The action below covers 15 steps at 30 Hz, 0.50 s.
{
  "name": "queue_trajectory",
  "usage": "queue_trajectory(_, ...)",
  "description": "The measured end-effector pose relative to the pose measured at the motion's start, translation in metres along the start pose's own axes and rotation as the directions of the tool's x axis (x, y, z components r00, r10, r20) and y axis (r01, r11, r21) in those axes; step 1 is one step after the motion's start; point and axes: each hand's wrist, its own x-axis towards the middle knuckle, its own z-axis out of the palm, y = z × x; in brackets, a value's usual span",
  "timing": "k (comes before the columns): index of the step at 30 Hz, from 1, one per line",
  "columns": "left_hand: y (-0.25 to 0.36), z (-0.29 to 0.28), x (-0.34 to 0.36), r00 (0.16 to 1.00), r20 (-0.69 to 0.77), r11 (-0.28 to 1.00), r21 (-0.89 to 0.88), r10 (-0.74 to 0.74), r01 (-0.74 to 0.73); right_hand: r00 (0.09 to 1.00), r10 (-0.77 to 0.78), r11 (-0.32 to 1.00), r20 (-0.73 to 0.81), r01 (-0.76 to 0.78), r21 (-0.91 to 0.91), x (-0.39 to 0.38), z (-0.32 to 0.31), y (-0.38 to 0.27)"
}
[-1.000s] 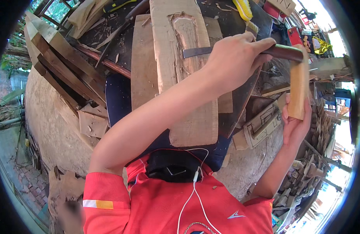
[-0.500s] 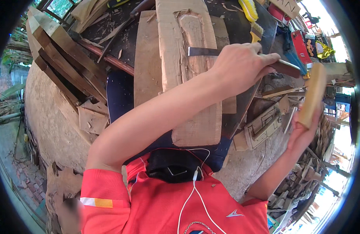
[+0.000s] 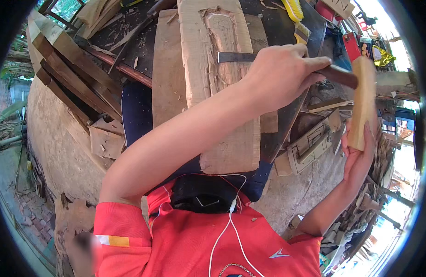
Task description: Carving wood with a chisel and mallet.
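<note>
My left hand [image 3: 282, 76] is closed around a chisel [image 3: 235, 57], its arm reaching across from the left. The flat blade lies over the carved groove of a long pale wooden board [image 3: 229, 143]. Out of the far side of my fist sticks the brown handle, pointing right. Wrapped round the lower end of a yellowish wooden mallet [image 3: 362, 106] is my right hand [image 3: 358, 154]. The mallet stands nearly upright, its upper part at the butt of the chisel handle; they appear to touch. My left hand hides the middle of the chisel.
Beneath the board lies a wider flat plank [image 3: 167, 69] on a dark worktop [image 3: 141, 44] strewn with shavings. Curved timbers [image 3: 70, 64] lean at the left. A yellow brush [image 3: 294, 10] lies at the back, and a lettered wooden piece [image 3: 310, 143] rests to the right.
The mallet has moved up and left against the end of the chisel handle, where a gap showed before. The whole view has shifted slightly left.
</note>
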Motion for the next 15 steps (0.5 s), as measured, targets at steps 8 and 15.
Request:
queue_trajectory(8,-0.005,0.008,-0.009,0.970,0.234,0.954,0.300,-0.064,-0.009,0.982,0.175,0.975,0.065,-0.182,0.124,-0.017,-0.026,0.027)
queue_trajectory(15,0.038,0.008,-0.004,0.985,-0.072,0.980,-0.111,0.159,-0.167,1.000,0.011,0.985,0.020,-0.014,0.172,-0.018,-0.040,-0.001)
